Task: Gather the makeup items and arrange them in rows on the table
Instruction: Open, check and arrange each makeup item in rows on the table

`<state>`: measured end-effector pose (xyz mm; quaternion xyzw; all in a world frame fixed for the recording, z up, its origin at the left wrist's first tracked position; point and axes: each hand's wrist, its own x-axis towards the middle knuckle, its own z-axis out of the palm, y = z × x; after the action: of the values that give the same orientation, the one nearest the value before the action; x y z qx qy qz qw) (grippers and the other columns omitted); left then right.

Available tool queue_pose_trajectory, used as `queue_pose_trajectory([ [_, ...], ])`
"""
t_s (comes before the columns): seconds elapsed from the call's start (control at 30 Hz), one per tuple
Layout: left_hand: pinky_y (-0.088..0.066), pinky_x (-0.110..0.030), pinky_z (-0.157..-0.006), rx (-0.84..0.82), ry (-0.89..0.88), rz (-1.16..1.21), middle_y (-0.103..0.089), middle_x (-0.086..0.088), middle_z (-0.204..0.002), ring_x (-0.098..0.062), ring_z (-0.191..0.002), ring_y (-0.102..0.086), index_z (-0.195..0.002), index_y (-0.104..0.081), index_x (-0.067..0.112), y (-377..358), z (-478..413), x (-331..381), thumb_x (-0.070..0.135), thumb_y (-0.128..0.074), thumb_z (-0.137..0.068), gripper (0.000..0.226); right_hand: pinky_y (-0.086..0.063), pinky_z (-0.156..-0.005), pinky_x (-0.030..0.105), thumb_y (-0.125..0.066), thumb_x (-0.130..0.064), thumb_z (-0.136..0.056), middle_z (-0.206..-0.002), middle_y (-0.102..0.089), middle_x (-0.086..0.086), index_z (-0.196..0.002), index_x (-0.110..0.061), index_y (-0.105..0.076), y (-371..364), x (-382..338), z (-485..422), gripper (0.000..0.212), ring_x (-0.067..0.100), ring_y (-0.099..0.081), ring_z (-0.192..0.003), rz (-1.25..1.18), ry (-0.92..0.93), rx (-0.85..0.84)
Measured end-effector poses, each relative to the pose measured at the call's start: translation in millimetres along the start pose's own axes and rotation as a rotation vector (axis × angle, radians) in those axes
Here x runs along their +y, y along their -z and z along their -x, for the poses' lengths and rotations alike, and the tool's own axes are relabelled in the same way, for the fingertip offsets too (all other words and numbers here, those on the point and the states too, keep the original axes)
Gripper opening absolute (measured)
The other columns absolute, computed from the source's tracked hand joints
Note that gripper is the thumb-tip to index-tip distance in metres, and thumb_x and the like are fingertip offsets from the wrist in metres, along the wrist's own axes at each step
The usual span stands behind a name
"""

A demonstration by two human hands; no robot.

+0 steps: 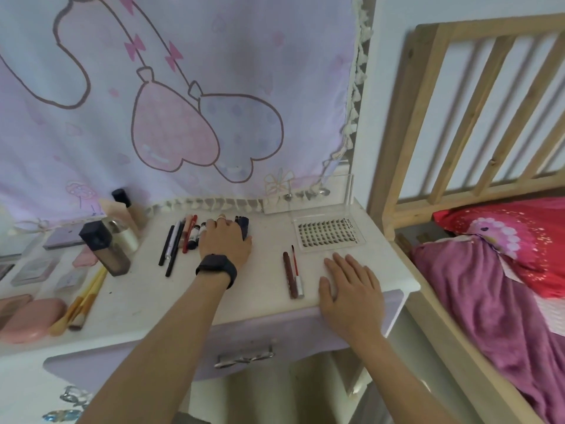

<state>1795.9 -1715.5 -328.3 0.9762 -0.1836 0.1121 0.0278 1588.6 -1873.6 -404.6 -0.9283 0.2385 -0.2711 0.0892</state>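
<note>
On the white table, my left hand lies palm down over small tubes at the right end of a row of pencils and tubes; a dark blue tube shows beside its fingers. Whether the fingers grip anything is hidden. My right hand rests flat and open near the front right edge. Just left of it lie a brown lip tube and a thin red-handled applicator. A clear lash tray sits behind my right hand.
Foundation bottles stand at the left, with compacts, a pink case and brushes in front. A pastel cloth hangs behind the table. A wooden bed frame with bedding stands at the right.
</note>
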Motion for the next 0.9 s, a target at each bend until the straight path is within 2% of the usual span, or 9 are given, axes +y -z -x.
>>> queue_pose_trajectory([
  [0.17,-0.047,-0.039,-0.081,0.066,0.010,0.156,-0.065,-0.010,-0.109,-0.030,-0.104,-0.054,-0.110,-0.065,0.012,13,1,-8,0.039,-0.043,-0.100,0.036,-0.029,-0.115,0.041,-0.039,-0.045,-0.097,-0.137,-0.065,0.001,-0.129,-0.019,-0.069,-5,2,0,0.051,0.022,-0.055,-0.133,-0.021,0.005,0.028],
  [0.27,-0.054,-0.038,-0.071,0.102,0.058,0.549,-0.068,-0.007,-0.100,-0.025,-0.089,-0.062,-0.110,-0.061,0.017,17,20,-8,0.039,-0.044,-0.102,0.029,-0.028,-0.115,0.040,-0.039,-0.046,-0.096,-0.136,-0.065,0.001,-0.128,-0.019,-0.069,-4,2,0,0.052,0.022,-0.056,-0.132,-0.035,0.001,0.039],
  [0.33,-0.055,-0.041,-0.078,0.096,0.075,0.915,-0.070,-0.004,-0.107,-0.026,-0.098,-0.064,-0.103,-0.060,0.025,18,41,-3,0.034,-0.047,-0.102,0.016,-0.031,-0.116,0.041,-0.038,-0.048,-0.095,-0.138,-0.064,0.000,-0.130,-0.020,-0.069,0,0,1,0.054,0.021,-0.055,-0.133,-0.044,-0.018,0.024],
  [0.47,-0.047,-0.012,-0.060,0.034,0.108,1.277,-0.068,0.027,-0.091,-0.008,-0.070,-0.063,-0.099,-0.063,0.029,13,74,5,0.028,-0.046,-0.105,0.018,-0.029,-0.118,0.041,-0.039,-0.054,-0.096,-0.139,-0.061,-0.012,-0.132,-0.029,-0.065,14,-6,-8,0.051,0.016,-0.048,-0.136,-0.175,-0.124,-0.078],
  [0.53,-0.043,-0.013,-0.057,-0.024,0.115,1.349,-0.070,0.017,-0.088,-0.005,-0.061,-0.058,-0.103,-0.064,0.025,6,81,7,0.028,-0.043,-0.106,0.021,-0.039,-0.110,0.040,-0.038,-0.062,-0.093,-0.120,-0.064,-0.020,-0.127,-0.037,-0.063,24,-11,-20,0.049,0.015,-0.056,-0.122,-0.373,-0.203,-0.130],
  [0.6,-0.044,-0.013,-0.057,-0.068,0.100,1.368,-0.070,0.007,-0.086,-0.004,-0.059,-0.055,-0.103,-0.065,0.024,1,86,10,0.027,-0.043,-0.106,0.022,-0.049,-0.090,0.027,-0.046,-0.059,-0.096,-0.101,-0.068,-0.024,-0.113,-0.046,-0.061,30,-19,-31,0.026,0.005,-0.063,-0.103,-0.600,-0.242,-0.168],
  [0.67,-0.045,-0.014,-0.058,-0.088,0.086,1.381,-0.070,0.006,-0.083,-0.003,-0.057,-0.052,-0.102,-0.066,0.025,-1,88,12,0.027,-0.044,-0.105,0.023,-0.041,-0.075,0.011,-0.050,-0.053,-0.100,-0.087,-0.070,-0.024,-0.102,-0.050,-0.059,29,-29,-40,0.010,-0.005,-0.064,-0.091,-0.697,-0.228,-0.203],
  [0.8,-0.044,-0.015,-0.057,-0.139,0.027,1.324,-0.070,0.013,-0.083,-0.001,-0.057,-0.050,-0.101,-0.066,0.032,-2,89,7,0.030,-0.044,-0.105,0.022,-0.039,-0.068,0.015,-0.042,-0.064,-0.097,-0.081,-0.069,-0.018,-0.095,-0.039,-0.067,26,-37,-51,0.035,-0.004,-0.062,-0.081,-0.778,-0.220,-0.225],
  [0.9,-0.047,-0.030,-0.063,-0.157,-0.063,1.221,-0.069,0.016,-0.084,-0.004,-0.062,-0.050,-0.102,-0.066,0.036,-4,92,7,0.034,-0.045,-0.104,0.021,-0.039,-0.062,0.018,-0.031,-0.080,-0.088,-0.073,-0.066,-0.013,-0.079,-0.040,-0.063,21,-36,-49,0.051,0.001,-0.060,-0.068,-0.724,-0.194,-0.217],
])
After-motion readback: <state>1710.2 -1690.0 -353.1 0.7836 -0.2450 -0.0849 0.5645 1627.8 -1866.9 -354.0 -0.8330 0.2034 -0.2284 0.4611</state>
